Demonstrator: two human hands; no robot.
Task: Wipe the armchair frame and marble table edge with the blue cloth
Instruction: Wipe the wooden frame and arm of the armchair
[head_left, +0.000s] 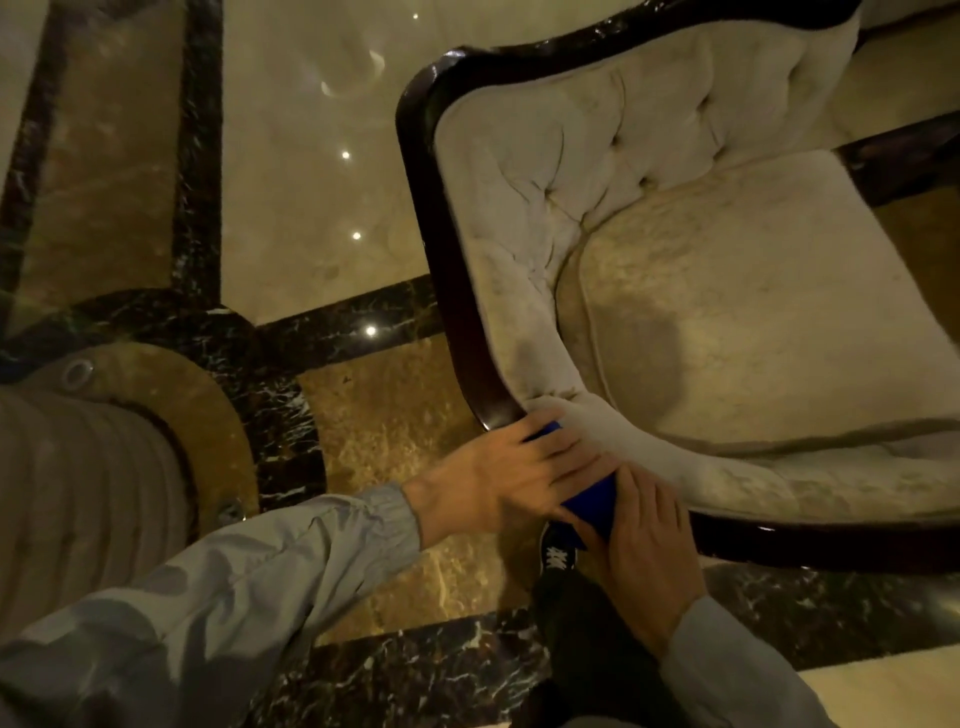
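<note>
The armchair has a dark glossy wooden frame (457, 291) around pale tufted upholstery, and fills the right half of the view. The blue cloth (592, 501) is pressed against the frame at the chair's near corner. My left hand (498, 480) lies flat over the cloth's upper part, fingers spread toward the seat. My right hand (644, 551) grips the cloth's lower end on the frame's near rail. Most of the cloth is hidden under both hands. The marble table edge cannot be told apart in this view.
A glass-topped stand on a fluted column (67, 493) with metal fittings sits at the left. The floor is polished marble with dark veined borders (343, 325). My dark shoe (558, 551) shows below the hands, beside the chair frame.
</note>
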